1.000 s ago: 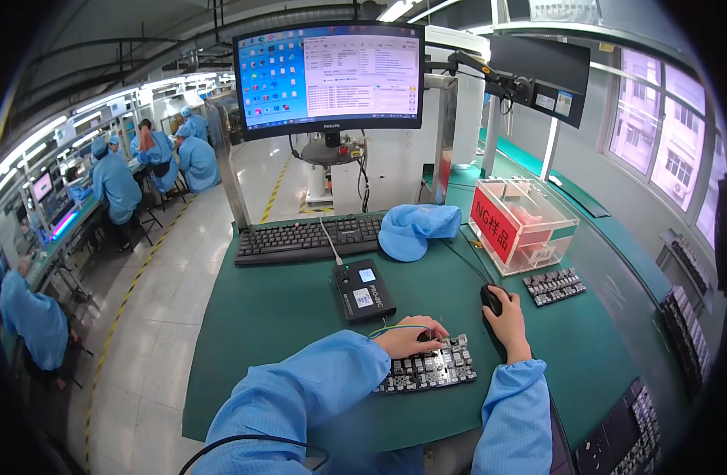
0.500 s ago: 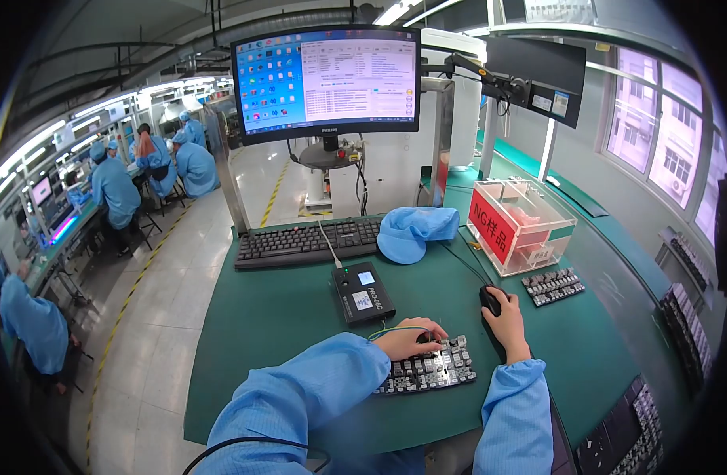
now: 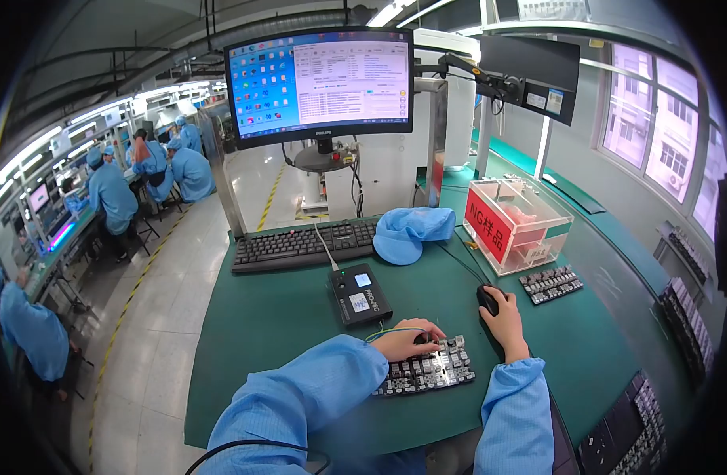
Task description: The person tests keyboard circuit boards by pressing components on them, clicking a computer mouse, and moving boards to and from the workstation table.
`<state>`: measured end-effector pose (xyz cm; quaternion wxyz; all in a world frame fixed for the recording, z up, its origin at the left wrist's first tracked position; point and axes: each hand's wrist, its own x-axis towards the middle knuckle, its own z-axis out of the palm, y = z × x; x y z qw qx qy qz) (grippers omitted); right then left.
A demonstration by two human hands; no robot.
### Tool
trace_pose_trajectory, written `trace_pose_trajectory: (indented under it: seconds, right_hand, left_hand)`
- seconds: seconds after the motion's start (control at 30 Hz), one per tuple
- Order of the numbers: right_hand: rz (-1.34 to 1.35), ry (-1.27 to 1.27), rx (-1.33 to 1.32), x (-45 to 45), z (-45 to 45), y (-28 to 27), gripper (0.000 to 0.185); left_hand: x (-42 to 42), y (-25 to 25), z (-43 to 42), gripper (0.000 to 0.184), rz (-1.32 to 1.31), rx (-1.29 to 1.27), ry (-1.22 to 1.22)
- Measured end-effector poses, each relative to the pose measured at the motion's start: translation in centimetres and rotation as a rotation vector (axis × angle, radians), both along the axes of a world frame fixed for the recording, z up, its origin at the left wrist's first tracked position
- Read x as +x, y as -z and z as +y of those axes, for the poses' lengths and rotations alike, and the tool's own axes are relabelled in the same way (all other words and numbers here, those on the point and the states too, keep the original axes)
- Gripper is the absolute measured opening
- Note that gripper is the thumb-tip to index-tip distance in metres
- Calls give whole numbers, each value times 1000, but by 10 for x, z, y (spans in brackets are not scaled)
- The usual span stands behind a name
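My left hand (image 3: 409,340) rests at the top edge of a panel of small circuit modules (image 3: 428,374), its fingers curled down onto it. Thin yellow and green wires (image 3: 395,329) run from a black PRO-06C box (image 3: 362,294) to this hand. What the fingers grip is hidden, apart from a dark spot by the thumb. My right hand (image 3: 506,323) is wrapped over a black computer mouse (image 3: 486,299) on the green mat. The box has a small lit display and a white cable at its top.
Behind the box lie a black keyboard (image 3: 300,247) and a blue cloth cap (image 3: 411,235). A lit monitor (image 3: 320,87) stands beyond. At right are a clear box with a red label (image 3: 490,226), another module panel (image 3: 551,284) and stacked panels (image 3: 629,427). Co-workers (image 3: 114,198) sit at left.
The whole view has shifted very slightly. Both hands keep their places, the left at the module panel and the right on the mouse.
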<state>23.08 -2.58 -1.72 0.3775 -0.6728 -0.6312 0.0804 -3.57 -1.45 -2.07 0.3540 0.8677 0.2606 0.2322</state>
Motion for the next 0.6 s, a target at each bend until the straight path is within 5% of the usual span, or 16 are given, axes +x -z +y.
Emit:
trace_pose_trajectory:
  seconds: [0.6]
  right_hand:
    - [18, 2, -17, 0, 0, 0, 49]
  left_hand:
    - [0, 6, 3, 34, -9, 50, 6]
